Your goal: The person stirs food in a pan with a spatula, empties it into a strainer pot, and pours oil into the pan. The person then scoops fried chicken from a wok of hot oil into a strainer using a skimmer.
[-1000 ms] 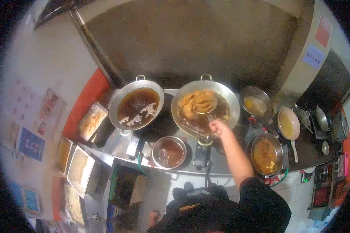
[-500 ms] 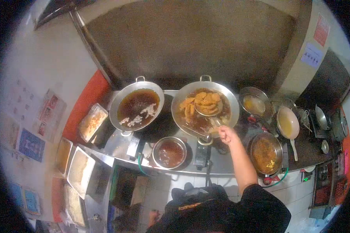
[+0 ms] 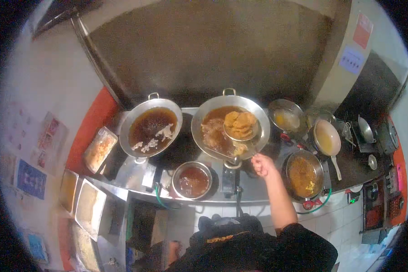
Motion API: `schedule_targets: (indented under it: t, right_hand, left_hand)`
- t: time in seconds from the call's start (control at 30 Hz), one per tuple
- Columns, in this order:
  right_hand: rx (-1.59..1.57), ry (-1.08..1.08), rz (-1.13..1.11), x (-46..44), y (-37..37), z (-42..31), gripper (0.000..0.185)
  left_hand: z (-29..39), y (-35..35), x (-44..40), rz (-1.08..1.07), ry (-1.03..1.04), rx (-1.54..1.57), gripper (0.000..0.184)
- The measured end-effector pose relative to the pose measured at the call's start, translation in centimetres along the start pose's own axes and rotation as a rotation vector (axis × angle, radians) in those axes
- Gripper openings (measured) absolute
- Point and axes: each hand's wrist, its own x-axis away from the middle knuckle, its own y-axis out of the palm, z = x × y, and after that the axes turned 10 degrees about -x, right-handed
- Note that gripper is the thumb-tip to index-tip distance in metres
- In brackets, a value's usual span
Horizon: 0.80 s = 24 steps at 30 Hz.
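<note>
My right hand (image 3: 263, 165) is closed on the handle of a round skimmer (image 3: 240, 138), over the near right rim of the right wok (image 3: 197, 115). Golden-brown fried pieces (image 3: 240, 124) are heaped in the skimmer. Brown bubbling oil (image 3: 214, 136) shows to its left in the wok, and another utensil (image 3: 220, 155) leans at the near rim. Low by my body is my left hand (image 3: 174, 249), small and dim, with its fingers not clear. To the left, pale pieces (image 3: 162, 133) float in dark oil in the left wok (image 3: 177, 121).
A metal bowl of brown liquid (image 3: 191, 180) stands at the counter's front. On the right are a pan of oil and crumbs (image 3: 304, 175), a light frying pan (image 3: 327, 138) and a strainer bowl (image 3: 286, 119). Trays (image 3: 101, 149) stand at the left.
The skimmer has gathered the fried pieces and moved rightward in the wok, and my right hand has drawn back toward the near right. The view has shifted slightly.
</note>
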Motion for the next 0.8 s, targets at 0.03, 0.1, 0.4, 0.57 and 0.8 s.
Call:
schedule_targets:
  t: [0.03,0.1,0.4,0.57,0.8]
  right_hand:
    - [0.006,-0.026,0.029,0.2,0.0,0.2,0.006]
    - [0.060,-0.018,-0.018,0.0,0.7,-0.3,0.006]
    - [0.100,-0.127,-0.072,2.8,5.5,-0.6,0.007]
    - [-0.020,-0.132,-0.077,2.7,5.6,1.7,0.011]
    - [0.019,-0.125,-0.069,2.3,4.5,3.7,0.009]
  left_hand:
    - [0.2,-0.2,-0.4,-0.004,-0.003,0.030,0.021]
    - [1.0,-0.8,-1.2,-0.017,-0.005,0.088,0.021]
    - [0.7,-2.0,1.1,-0.155,-0.175,0.376,0.019]
    - [-0.9,-2.0,0.4,-0.088,0.220,0.091,0.021]
    - [-1.4,-2.4,-3.7,-0.009,0.407,-0.216,0.025]
